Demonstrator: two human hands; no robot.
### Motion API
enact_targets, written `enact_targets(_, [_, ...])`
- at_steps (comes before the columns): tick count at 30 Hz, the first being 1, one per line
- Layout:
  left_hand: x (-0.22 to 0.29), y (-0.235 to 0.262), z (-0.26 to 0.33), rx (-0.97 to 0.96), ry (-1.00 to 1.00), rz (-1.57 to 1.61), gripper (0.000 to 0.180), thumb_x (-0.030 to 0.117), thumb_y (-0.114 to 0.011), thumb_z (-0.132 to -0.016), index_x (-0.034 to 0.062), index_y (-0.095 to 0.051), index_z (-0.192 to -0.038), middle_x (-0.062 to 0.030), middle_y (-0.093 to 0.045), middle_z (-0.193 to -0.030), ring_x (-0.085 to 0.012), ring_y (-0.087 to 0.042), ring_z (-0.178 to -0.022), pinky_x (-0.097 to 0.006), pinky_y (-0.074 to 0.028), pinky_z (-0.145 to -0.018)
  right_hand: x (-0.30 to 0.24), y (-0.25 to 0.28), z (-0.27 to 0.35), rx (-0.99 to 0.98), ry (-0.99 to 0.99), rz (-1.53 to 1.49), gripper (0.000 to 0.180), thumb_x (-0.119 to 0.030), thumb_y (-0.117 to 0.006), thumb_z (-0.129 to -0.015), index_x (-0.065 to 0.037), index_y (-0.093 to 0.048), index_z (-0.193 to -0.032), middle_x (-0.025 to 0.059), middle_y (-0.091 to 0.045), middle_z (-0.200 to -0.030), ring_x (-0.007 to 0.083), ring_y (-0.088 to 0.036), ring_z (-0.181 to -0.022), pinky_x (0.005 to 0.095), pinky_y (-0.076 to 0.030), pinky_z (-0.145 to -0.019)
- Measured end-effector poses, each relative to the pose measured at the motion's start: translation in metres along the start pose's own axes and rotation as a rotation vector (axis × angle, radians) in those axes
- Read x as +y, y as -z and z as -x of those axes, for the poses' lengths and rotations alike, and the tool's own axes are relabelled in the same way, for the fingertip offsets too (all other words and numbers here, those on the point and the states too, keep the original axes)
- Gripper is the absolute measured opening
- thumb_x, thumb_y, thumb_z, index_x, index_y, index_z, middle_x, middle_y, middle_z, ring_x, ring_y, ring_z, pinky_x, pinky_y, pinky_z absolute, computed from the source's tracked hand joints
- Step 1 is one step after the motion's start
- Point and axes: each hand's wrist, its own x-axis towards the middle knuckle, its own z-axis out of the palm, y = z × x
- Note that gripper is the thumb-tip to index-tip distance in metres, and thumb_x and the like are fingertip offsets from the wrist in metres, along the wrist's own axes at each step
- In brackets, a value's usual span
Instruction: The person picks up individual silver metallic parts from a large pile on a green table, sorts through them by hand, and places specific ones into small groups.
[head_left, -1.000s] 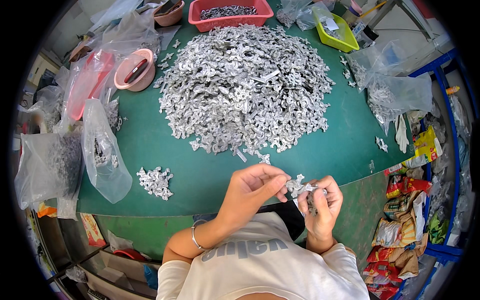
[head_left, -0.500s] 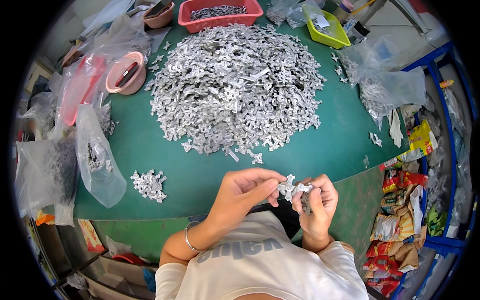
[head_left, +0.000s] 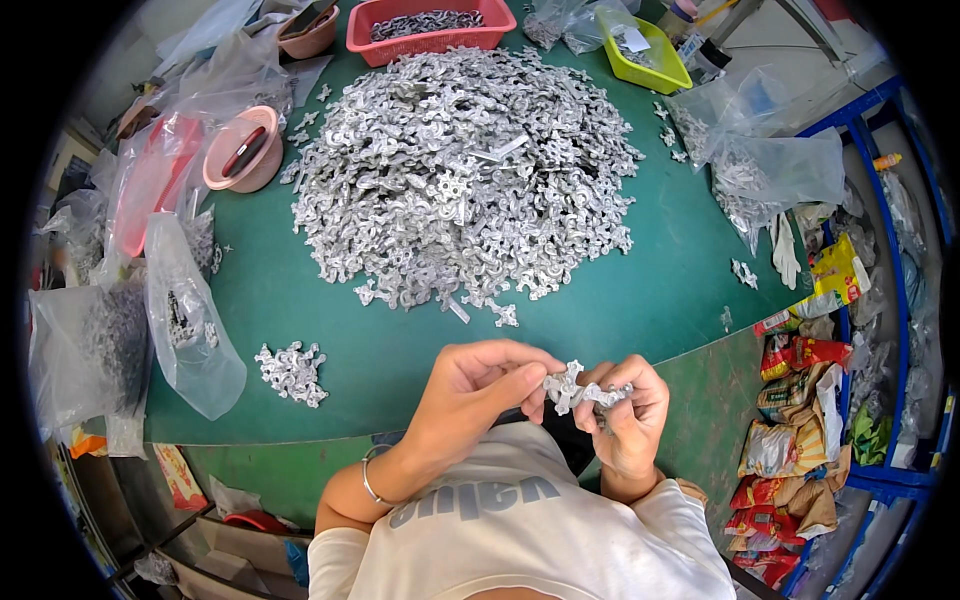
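Head view: we record both hands raised in front of the near edge of the worktop, with a silver cross-shaped metal piece between them. Our left hand pinches the piece's left end between thumb and forefinger. Our right hand has its fingers curled round the right end — more grey metal shows inside its grip, but we cannot tell how many parts that is. The piece thus lies just right of the left fingertips and at the left side of the right hand, above the shirt and clear of the worktop.

Beyond the hands, a large heap of similar silver pieces covers the middle of the worktop; one loose piece lies at its near edge. We note a small cluster well to the left, a pink bowl holding a red-and-black object, and a white glove at far right.
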Motion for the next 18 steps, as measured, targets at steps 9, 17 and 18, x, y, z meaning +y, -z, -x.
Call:
enact_targets(9, [-0.0008,0.0006,0.0013,-0.008,-0.008,0.001,0.016,0.006,-0.051,-0.086,-0.0062,-0.059,-0.095,-0.0057,-0.058,-0.074,-0.0087,-0.053,-0.063,-0.023,-0.046,-0.060,0.0015,0.0003,0.0000,-0.040,0.006,0.002,0.028,-0.023,-0.060,-0.083,0.001,-0.049,-0.089,0.0170,-0.058,-0.077,0.0097,-0.046,-0.056,0.0211,-0.037,-0.051])
enact_targets(17, [-0.0006,0.0010,0.0025,-0.010,-0.057,-0.017,0.016,0.005,-0.051,-0.086,-0.0053,-0.059,-0.095,-0.0050,-0.057,-0.074,-0.0081,-0.052,-0.063,-0.022,-0.045,-0.059,-0.0019,-0.0003,0.0013,-0.063,-0.027,0.042,0.026,-0.022,-0.060,-0.083,0.002,-0.050,-0.087,0.0148,-0.058,-0.075,0.0126,-0.050,-0.061,0.0238,-0.039,-0.055])
enact_targets(18, [-0.0005,0.0010,0.0026,-0.009,-0.078,-0.024,0.015,0.005,-0.051,-0.086,-0.0049,-0.059,-0.095,-0.0050,-0.057,-0.074,-0.0081,-0.052,-0.063,-0.022,-0.044,-0.059,-0.0024,-0.0006,0.0013,-0.075,-0.018,0.077,0.025,-0.021,-0.060,-0.083,0.002,-0.050,-0.086,0.0141,-0.058,-0.075,0.0141,-0.052,-0.064,0.0252,-0.041,-0.057])
